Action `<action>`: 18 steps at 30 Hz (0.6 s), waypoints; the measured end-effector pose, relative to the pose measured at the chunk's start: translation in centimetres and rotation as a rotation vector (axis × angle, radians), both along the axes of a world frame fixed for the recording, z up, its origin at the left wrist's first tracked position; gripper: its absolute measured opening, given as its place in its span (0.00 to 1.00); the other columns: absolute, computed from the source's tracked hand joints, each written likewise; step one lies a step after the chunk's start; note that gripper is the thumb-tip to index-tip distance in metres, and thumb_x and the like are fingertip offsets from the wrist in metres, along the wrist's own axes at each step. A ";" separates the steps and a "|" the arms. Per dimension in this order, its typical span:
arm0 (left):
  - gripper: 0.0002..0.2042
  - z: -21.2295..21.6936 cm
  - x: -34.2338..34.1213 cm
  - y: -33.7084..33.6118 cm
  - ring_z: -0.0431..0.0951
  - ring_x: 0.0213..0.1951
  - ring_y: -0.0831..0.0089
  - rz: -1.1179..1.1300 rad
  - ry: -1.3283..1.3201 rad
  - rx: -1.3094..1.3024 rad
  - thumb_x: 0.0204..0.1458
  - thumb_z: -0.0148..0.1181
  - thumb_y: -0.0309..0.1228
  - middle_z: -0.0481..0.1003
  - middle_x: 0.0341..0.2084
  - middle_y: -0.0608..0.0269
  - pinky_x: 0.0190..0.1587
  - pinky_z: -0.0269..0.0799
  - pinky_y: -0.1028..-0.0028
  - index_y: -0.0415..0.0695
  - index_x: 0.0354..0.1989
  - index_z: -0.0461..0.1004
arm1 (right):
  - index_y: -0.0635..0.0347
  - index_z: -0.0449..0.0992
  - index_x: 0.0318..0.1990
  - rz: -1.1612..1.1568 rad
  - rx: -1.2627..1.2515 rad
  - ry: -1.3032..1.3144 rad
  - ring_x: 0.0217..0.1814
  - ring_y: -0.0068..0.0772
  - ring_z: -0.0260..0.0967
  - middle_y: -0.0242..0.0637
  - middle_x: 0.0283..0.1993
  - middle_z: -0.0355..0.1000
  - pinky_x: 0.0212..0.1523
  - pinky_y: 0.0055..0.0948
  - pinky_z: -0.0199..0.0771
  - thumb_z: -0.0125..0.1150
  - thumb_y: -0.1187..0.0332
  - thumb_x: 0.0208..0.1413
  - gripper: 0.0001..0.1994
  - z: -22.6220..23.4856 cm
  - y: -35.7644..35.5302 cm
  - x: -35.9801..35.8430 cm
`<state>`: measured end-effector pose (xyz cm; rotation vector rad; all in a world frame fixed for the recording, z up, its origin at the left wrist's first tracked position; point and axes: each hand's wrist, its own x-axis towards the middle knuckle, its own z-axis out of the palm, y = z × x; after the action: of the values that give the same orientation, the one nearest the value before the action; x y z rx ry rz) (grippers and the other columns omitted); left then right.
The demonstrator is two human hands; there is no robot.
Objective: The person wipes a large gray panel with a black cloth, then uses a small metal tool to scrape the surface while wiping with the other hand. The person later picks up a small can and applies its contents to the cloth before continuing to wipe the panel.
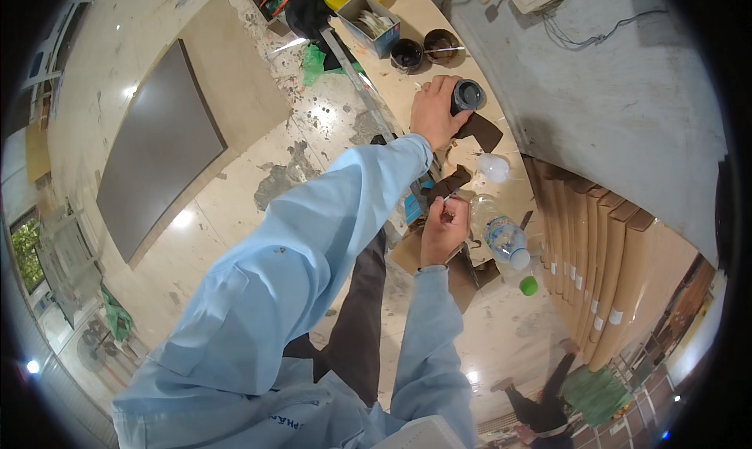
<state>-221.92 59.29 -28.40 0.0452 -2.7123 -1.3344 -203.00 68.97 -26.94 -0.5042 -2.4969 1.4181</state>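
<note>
My left hand reaches across the narrow wooden bench and is wrapped round a small dark jar. The jar's round top faces me. Beside it lies a dark brown flat piece. Closer to me, my right hand is closed in a pinch on a thin, pale stick-like thing, most of it hidden by the fingers. A crumpled dark brown piece sits just beyond those fingertips; whether it is joined to the stick I cannot tell. Right of this hand lies a clear plastic bottle.
Two dark-stained bowls and a box of pale items stand farther along the bench. Brown boards lean at the right against the wall. A large grey panel lies left; another person is at lower right.
</note>
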 end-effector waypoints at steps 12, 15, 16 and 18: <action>0.30 9.6 8.1 -8.9 0.74 0.49 0.51 0.184 -0.005 0.168 0.42 0.75 0.35 0.76 0.48 0.53 0.54 0.70 0.58 0.42 0.56 0.71 | 0.69 0.78 0.44 -0.082 -0.093 0.029 0.39 0.29 0.77 0.45 0.42 0.79 0.34 0.28 0.79 0.60 0.74 0.66 0.06 3.8 -1.5 -3.0; 0.33 11.3 13.0 -14.2 0.75 0.53 0.52 0.262 -0.067 0.138 0.43 0.76 0.34 0.76 0.53 0.52 0.58 0.70 0.60 0.42 0.59 0.70 | 0.66 0.80 0.43 -0.168 0.014 -0.162 0.35 0.35 0.77 0.43 0.41 0.79 0.35 0.32 0.78 0.63 0.73 0.64 0.06 9.2 -3.5 -4.7; 0.34 11.6 14.8 -15.9 0.76 0.55 0.52 0.281 -0.111 0.125 0.43 0.76 0.33 0.75 0.55 0.51 0.60 0.70 0.61 0.42 0.60 0.70 | 0.65 0.80 0.42 0.117 0.071 -0.057 0.36 0.37 0.77 0.43 0.41 0.79 0.37 0.33 0.78 0.64 0.73 0.63 0.05 10.5 -5.1 -5.9; 0.33 11.9 18.6 -18.8 0.76 0.49 0.54 0.364 -0.094 0.107 0.41 0.76 0.32 0.77 0.49 0.54 0.54 0.72 0.60 0.42 0.58 0.72 | 0.62 0.80 0.40 0.573 0.219 0.044 0.37 0.43 0.77 0.43 0.42 0.79 0.41 0.35 0.78 0.66 0.74 0.59 0.04 12.0 -9.6 -9.3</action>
<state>-203.27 40.47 -16.46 0.5941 -2.5354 -1.3885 -212.29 59.38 -14.95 0.3089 -2.8407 1.2646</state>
